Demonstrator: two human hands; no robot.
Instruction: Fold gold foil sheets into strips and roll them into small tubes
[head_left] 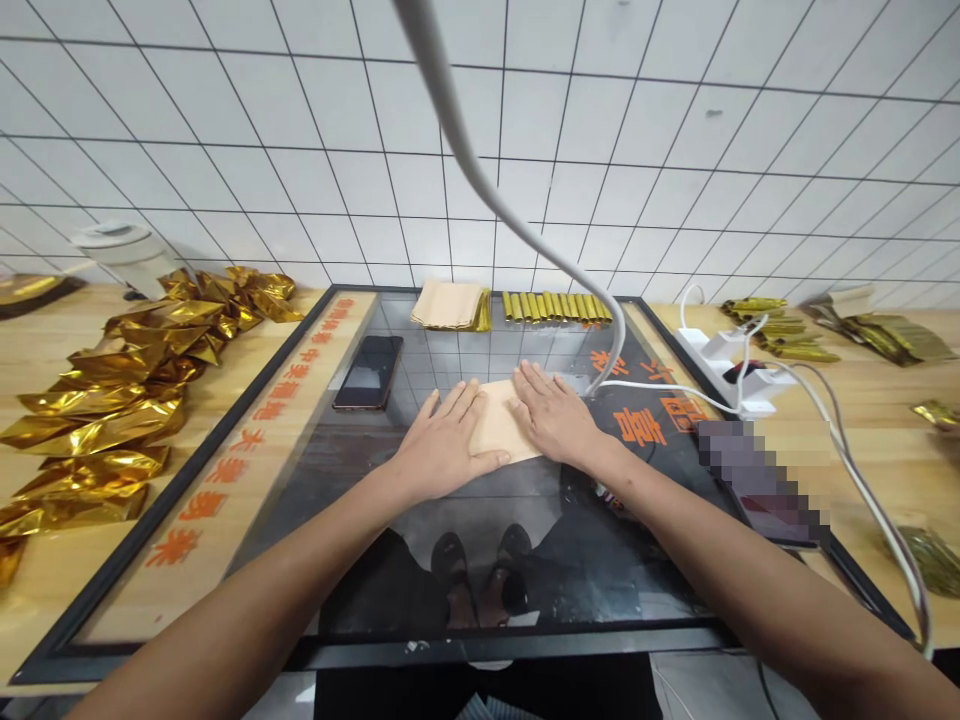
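Observation:
A tan sheet of paper point(501, 425) lies flat on the black-framed glass panel point(450, 520), near its middle. My left hand point(444, 440) rests on the sheet's left side, fingers stretched out and thumb along the near edge. On the right side of the same sheet lies my right hand point(553, 412), palm down with its fingers extended. Behind them, at the panel's far edge, are a stack of tan paper point(448, 304) and a row of rolled gold pieces point(556, 306).
A dark phone point(369, 372) lies left on the panel; another, partly pixelated point(750, 480), lies right. Folded gold foil pieces point(112, 400) cover the left side. A white cable point(480, 180) arches overhead, and a power strip point(724, 365) sits at the right edge.

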